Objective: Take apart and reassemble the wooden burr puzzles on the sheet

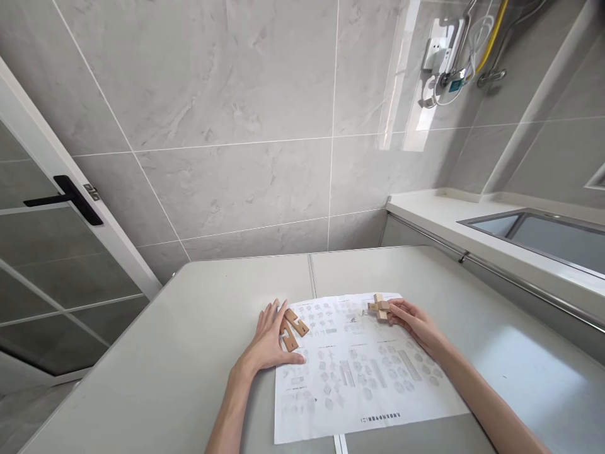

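My left hand (268,338) lies flat with its fingers spread at the left edge of a printed instruction sheet (359,372), touching loose notched wooden pieces (293,329). My right hand (413,321) is closed in a pinch on a small cross-shaped wooden puzzle assembly (379,308) that rests on the upper part of the sheet. The sheet shows several small diagrams and lies on a pale grey table (189,353).
A grey tiled wall rises behind the table. A counter with a steel sink (543,233) stands at the right. A glass door with a black handle (70,200) is at the left. A wall socket with cables (449,57) hangs at the upper right.
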The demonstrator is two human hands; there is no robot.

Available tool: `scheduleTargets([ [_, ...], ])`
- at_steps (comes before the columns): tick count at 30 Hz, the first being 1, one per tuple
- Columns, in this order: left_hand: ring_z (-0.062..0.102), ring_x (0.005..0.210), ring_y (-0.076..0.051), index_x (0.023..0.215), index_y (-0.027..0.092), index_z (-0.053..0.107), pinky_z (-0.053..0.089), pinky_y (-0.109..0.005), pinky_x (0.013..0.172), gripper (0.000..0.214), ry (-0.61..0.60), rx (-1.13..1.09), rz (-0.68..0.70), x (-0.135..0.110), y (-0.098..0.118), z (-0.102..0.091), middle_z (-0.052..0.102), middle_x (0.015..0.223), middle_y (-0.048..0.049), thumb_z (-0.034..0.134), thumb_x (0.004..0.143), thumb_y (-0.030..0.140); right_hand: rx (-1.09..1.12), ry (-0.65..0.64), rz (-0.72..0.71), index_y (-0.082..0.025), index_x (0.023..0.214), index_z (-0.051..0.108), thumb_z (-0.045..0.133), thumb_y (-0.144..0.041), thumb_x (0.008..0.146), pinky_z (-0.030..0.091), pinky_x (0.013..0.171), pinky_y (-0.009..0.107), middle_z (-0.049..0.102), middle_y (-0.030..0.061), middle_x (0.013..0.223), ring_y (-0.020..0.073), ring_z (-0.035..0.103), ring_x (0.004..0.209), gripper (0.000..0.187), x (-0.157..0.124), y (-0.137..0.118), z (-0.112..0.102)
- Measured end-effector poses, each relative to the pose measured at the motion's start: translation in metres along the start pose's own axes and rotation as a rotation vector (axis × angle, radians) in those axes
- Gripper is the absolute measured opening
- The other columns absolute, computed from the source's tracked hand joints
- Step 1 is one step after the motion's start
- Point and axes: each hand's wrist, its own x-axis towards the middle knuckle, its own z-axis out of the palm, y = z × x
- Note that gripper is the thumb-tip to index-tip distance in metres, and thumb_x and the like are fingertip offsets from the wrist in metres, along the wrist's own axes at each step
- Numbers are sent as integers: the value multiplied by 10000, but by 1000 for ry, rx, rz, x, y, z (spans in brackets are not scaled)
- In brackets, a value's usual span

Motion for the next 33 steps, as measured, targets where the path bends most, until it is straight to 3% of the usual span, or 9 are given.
scheduleTargets([
  [3, -14, 1588, -484, 1672, 380, 89, 206, -707, 1229, 1431, 63, -14, 27, -1, 5, -1, 43, 1755, -122, 937, 548, 638, 18, 8, -20, -209, 1006, 720, 821, -614, 775, 587, 798, 371, 709, 42, 840, 234, 683, 770, 478, -3, -2, 2],
  [5, 4, 1594, -471, 1666, 396, 131, 251, -682, 1226, 1319, 135, -21, 51, -2, 16, -2, 90, 1755, -89, 913, 624, 607, 23, 0, -31, -206, 1003, 727, 825, -604, 775, 587, 786, 367, 713, 42, 839, 225, 676, 753, 469, -4, -4, 3],
  [8, 142, 1600, -395, 1648, 376, 226, 311, -599, 1234, 912, 260, -27, 135, -2, 37, -2, 227, 1724, -68, 715, 893, 530, -3, -19, -26, -207, 1030, 739, 810, -604, 794, 585, 796, 363, 733, 51, 883, 222, 673, 769, 467, -6, -7, 4],
  [11, 380, 1508, -311, 1534, 347, 436, 389, -510, 1205, 549, 359, -43, 199, 0, 57, 1, 446, 1603, -63, 568, 1006, 425, -17, -14, -18, -211, 1113, 747, 809, -625, 787, 588, 832, 382, 758, 73, 958, 247, 689, 827, 531, -7, -11, 7],
  [14, 541, 1356, -280, 1404, 351, 552, 447, -479, 1147, 376, 353, -83, 203, 1, 71, 7, 570, 1473, -44, 522, 1031, 390, 42, -26, -41, -217, 1115, 767, 832, -633, 760, 586, 883, 393, 770, 85, 1026, 249, 697, 856, 550, -6, -16, 19],
  [19, 622, 1220, -258, 1362, 332, 564, 502, -437, 1070, 357, 316, -298, 134, 3, 92, 19, 636, 1367, -48, 528, 1024, 441, 91, -150, -69, -200, 1077, 766, 790, -616, 828, 563, 912, 410, 766, 106, 1063, 267, 701, 914, 485, -12, -31, 66],
  [25, 601, 1283, -298, 1462, 292, 507, 490, -463, 1087, 629, 242, -506, 84, 9, 109, 35, 610, 1447, -109, 688, 916, 545, 137, -329, -110, -241, 1078, 733, 829, -555, 820, 513, 981, 450, 778, 64, 1042, 287, 713, 967, 418, -26, -33, 123],
  [29, 620, 1278, -305, 1431, 317, 559, 477, -486, 1120, 651, 231, -578, 73, 7, 111, 40, 651, 1412, -86, 773, 853, 527, 156, -386, -58, -247, 1073, 713, 859, -538, 794, 492, 1017, 474, 781, 75, 1077, 329, 704, 1087, 429, -34, -25, 134],
  [33, 629, 1267, -296, 1397, 306, 583, 480, -475, 1124, 664, 236, -608, 90, 2, 115, 39, 659, 1389, -83, 833, 800, 454, 148, -416, -60, -233, 1045, 693, 823, -524, 835, 505, 973, 431, 755, 68, 1063, 299, 691, 1066, 382, -37, -23, 130],
])
